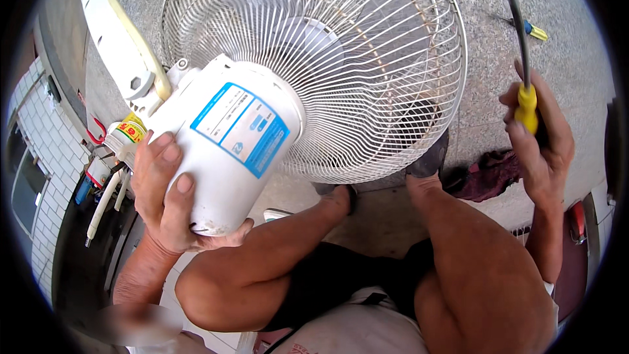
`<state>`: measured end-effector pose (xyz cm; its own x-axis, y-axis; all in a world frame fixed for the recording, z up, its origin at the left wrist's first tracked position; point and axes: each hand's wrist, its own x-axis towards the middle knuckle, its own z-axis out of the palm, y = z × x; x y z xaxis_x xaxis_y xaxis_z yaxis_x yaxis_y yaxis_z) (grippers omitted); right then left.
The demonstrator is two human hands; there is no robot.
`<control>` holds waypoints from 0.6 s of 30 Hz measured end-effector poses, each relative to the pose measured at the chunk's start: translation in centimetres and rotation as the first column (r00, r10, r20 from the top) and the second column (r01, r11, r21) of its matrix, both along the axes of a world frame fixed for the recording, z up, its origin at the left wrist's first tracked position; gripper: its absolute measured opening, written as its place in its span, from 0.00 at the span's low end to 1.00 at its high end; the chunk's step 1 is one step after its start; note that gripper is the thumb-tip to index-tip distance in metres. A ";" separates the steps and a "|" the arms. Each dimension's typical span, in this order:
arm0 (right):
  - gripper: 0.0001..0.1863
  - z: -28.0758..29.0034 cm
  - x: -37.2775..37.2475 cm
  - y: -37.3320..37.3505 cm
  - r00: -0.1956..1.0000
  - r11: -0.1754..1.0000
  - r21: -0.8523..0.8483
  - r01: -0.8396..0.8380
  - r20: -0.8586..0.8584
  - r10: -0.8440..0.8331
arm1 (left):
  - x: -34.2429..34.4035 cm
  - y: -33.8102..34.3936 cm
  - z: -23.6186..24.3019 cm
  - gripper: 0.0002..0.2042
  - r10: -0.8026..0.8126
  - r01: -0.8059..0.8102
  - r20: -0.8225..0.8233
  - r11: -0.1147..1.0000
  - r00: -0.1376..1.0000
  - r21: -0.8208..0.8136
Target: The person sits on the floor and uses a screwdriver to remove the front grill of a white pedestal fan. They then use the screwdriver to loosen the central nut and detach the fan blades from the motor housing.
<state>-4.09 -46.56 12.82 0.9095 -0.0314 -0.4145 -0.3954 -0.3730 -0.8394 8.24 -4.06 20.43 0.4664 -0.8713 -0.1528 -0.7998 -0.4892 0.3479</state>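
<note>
My left hand [167, 193] grips the white motor housing [239, 170] of a fan, which bears a blue-and-white label. Its round wire guard [367, 72], with rusty spots on the wires, spreads out ahead of me, and a white neck bracket [124, 46] rises from the housing at upper left. My right hand [540, 144] is closed on the yellow handle of a long screwdriver [527, 101], held to the right of the guard with its dark shaft pointing up and away.
A smaller blue-and-yellow screwdriver [534, 31] lies on the speckled floor [576, 72]. A dark maroon cloth [485, 177] lies beside my right foot. At left are a yellow-labelled container [128, 132], assorted tools [98, 170] and a white tiled surface [39, 118]. My bare knees frame the lower view.
</note>
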 end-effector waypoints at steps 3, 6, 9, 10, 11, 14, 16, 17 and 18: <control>0.30 2.2 1.6 -1.3 0.950 0.957 -0.049 -0.286 0.113 0.290 | 0.5 -1.4 0.0 0.47 -0.017 0.018 -0.026 1.000 1.000 0.013; 0.32 4.2 2.8 -1.5 0.938 0.938 -0.046 -0.345 0.011 0.346 | 0.9 -2.9 -0.2 0.42 -0.018 0.017 -0.023 1.000 1.000 -0.021; 0.31 5.6 4.0 -1.4 0.901 0.896 -0.090 -0.434 -0.034 0.433 | 1.3 -4.0 -0.5 0.37 -0.026 0.026 -0.008 0.999 1.000 -0.048; 0.30 5.9 4.4 -1.3 0.879 0.870 -0.141 -0.472 0.002 0.477 | 1.4 -4.2 -0.6 0.37 -0.029 0.029 -0.001 0.998 1.000 -0.064; 0.29 6.2 4.7 -1.2 0.871 0.850 -0.213 -0.482 -0.016 0.490 | 1.5 -4.4 -0.7 0.37 -0.032 0.031 -0.004 0.998 0.999 -0.061; 0.25 6.7 5.5 -1.6 0.869 0.846 -0.270 -0.460 0.060 0.491 | 1.9 -4.4 -0.4 0.44 -0.069 0.069 -0.068 0.998 0.995 -0.006; 0.25 6.9 5.9 -2.1 0.873 0.840 -0.336 -0.426 0.093 0.479 | 1.9 -4.3 -0.3 0.44 -0.069 0.069 -0.064 0.998 0.996 -0.005; 0.24 7.0 6.0 -2.5 0.873 0.835 -0.359 -0.416 0.100 0.477 | 1.8 -4.3 -0.3 0.43 -0.072 0.072 -0.070 0.997 0.995 -0.007; 0.24 7.1 6.1 -2.8 0.875 0.832 -0.379 -0.405 0.104 0.473 | 1.7 -4.3 -0.4 0.43 -0.060 0.060 -0.062 0.998 0.996 -0.012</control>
